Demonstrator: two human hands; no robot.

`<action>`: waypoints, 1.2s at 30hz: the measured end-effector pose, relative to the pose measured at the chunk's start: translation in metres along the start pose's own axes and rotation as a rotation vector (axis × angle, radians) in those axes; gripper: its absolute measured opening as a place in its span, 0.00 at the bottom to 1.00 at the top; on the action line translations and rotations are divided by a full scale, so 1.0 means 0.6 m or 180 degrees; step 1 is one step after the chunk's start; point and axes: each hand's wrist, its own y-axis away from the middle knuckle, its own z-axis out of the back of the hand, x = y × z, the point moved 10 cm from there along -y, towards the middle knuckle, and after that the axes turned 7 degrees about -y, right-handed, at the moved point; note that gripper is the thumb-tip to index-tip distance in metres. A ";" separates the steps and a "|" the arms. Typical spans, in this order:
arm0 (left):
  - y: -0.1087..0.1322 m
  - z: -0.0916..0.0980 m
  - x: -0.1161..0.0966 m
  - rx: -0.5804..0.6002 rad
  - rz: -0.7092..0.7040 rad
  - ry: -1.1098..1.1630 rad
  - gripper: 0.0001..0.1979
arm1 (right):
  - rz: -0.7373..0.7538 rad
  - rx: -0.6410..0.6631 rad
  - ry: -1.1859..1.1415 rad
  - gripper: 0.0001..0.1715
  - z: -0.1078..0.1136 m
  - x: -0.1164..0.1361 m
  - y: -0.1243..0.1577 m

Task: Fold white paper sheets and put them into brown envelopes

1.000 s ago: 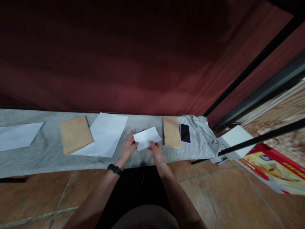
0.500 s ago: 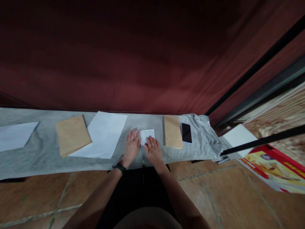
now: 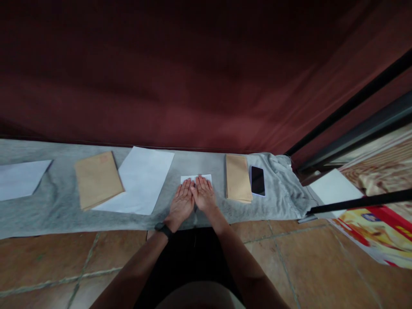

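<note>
A small folded piece of white paper [image 3: 193, 177] lies on the grey cloth in front of me, mostly covered by my hands. My left hand [image 3: 182, 203] rests flat on its left part, fingers stretched forward; a black band circles that wrist. Beside it, my right hand [image 3: 204, 194] presses flat on the right part, fingers extended. The two hands almost meet at the thumbs. Only the paper's far edge and corners show past the fingertips.
Brown envelopes [image 3: 238, 178] and a phone [image 3: 258, 180] lie to the right. On the left are another brown envelope stack [image 3: 98, 180], a large white sheet [image 3: 144, 180] and a further sheet [image 3: 22, 179]. A dark red curtain [image 3: 180, 107] hangs behind; black poles [image 3: 357, 202] stand at right.
My left hand has slid right and forward onto the paper, and my right hand has shifted slightly forward. Both now lie side by side over it, covering more of it.
</note>
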 end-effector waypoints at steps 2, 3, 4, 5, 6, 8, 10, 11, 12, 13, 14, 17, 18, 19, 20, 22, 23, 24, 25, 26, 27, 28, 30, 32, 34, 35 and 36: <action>0.000 0.001 0.008 -0.0078 0.0124 0.0046 0.30 | 0.0013 -0.0113 0.0104 0.33 0.003 -0.011 0.005; 0.001 0.002 0.014 -0.0114 0.0202 0.0061 0.31 | 0.0022 -0.0157 0.0159 0.33 0.006 -0.017 0.008; 0.001 0.004 0.021 -0.0145 0.0290 0.0066 0.32 | 0.0017 -0.0194 0.0213 0.33 0.010 -0.023 0.010; 0.001 0.005 0.028 -0.0162 0.0370 0.0062 0.32 | -0.0006 -0.0226 0.0264 0.34 0.014 -0.029 0.013; 0.002 0.005 0.035 -0.0162 0.0437 0.0049 0.32 | -0.0041 -0.0255 0.0310 0.34 0.017 -0.035 0.015; 0.003 0.006 0.046 -0.0128 0.0521 0.0009 0.33 | -0.0110 -0.0308 0.0381 0.35 0.024 -0.044 0.019; 0.002 0.006 0.051 -0.0071 0.0537 -0.0029 0.32 | -0.0147 -0.0357 0.0422 0.35 0.028 -0.048 0.024; 0.000 0.006 0.052 -0.0043 0.0541 -0.0039 0.32 | -0.0153 -0.0379 0.0432 0.35 0.029 -0.049 0.026; -0.001 0.007 0.053 -0.0017 0.0556 -0.0046 0.32 | -0.0155 -0.0400 0.0438 0.35 0.030 -0.049 0.028; -0.003 0.007 0.052 0.0008 0.0582 -0.0052 0.32 | -0.0151 -0.0417 0.0440 0.35 0.030 -0.049 0.029; -0.005 0.008 0.050 0.0022 0.0627 -0.0060 0.32 | -0.0147 -0.0430 0.0442 0.35 0.031 -0.048 0.030; -0.005 0.013 0.029 -0.0017 0.0679 -0.0050 0.31 | -0.0147 -0.0432 0.0451 0.35 0.031 -0.046 0.031; -0.003 0.015 0.015 -0.0042 0.0608 -0.0021 0.30 | -0.0161 -0.0414 0.0457 0.35 0.030 -0.047 0.031; 0.001 0.016 0.000 -0.0064 0.0501 0.0017 0.30 | -0.0180 -0.0389 0.0464 0.35 0.030 -0.047 0.031; 0.006 0.018 -0.015 -0.0082 0.0381 0.0057 0.30 | -0.0199 -0.0357 0.0472 0.35 0.029 -0.047 0.030; 0.021 0.020 -0.034 -0.0124 0.0208 0.0106 0.30 | -0.0227 -0.0289 0.0487 0.35 0.029 -0.047 0.030; 0.029 0.022 -0.037 -0.0156 0.0187 0.0111 0.30 | -0.0239 -0.0261 0.0491 0.35 0.029 -0.047 0.029; 0.036 0.023 -0.036 -0.0190 0.0187 0.0111 0.31 | -0.0246 -0.0237 0.0494 0.35 0.030 -0.047 0.029; 0.042 0.024 -0.032 -0.0218 0.0197 0.0109 0.31 | -0.0253 -0.0220 0.0496 0.35 0.031 -0.046 0.028; 0.048 0.024 -0.027 -0.0236 0.0210 0.0103 0.32 | -0.0264 -0.0207 0.0498 0.35 0.033 -0.045 0.028; 0.052 0.023 -0.021 -0.0242 0.0220 0.0092 0.32 | -0.0279 -0.0200 0.0500 0.35 0.034 -0.044 0.028; 0.055 0.022 -0.016 -0.0237 0.0227 0.0078 0.32 | -0.0298 -0.0197 0.0503 0.35 0.036 -0.042 0.029; 0.058 0.020 -0.008 -0.0215 0.0241 0.0053 0.32 | -0.0279 -0.0172 0.0486 0.34 0.037 -0.036 0.035; 0.059 0.019 -0.005 -0.0192 0.0236 0.0045 0.32 | -0.0078 -0.0068 0.0427 0.32 0.032 -0.021 0.048; 0.061 0.020 -0.005 -0.0173 0.0177 0.0048 0.31 | 0.0197 0.0060 0.0355 0.30 0.026 -0.006 0.069; 0.062 0.022 -0.007 -0.0159 0.0128 0.0049 0.30 | 0.0271 0.0086 0.0334 0.29 0.026 -0.003 0.081; 0.064 0.023 -0.008 -0.0142 0.0078 0.0053 0.30 | 0.0306 0.0091 0.0329 0.29 0.027 -0.003 0.092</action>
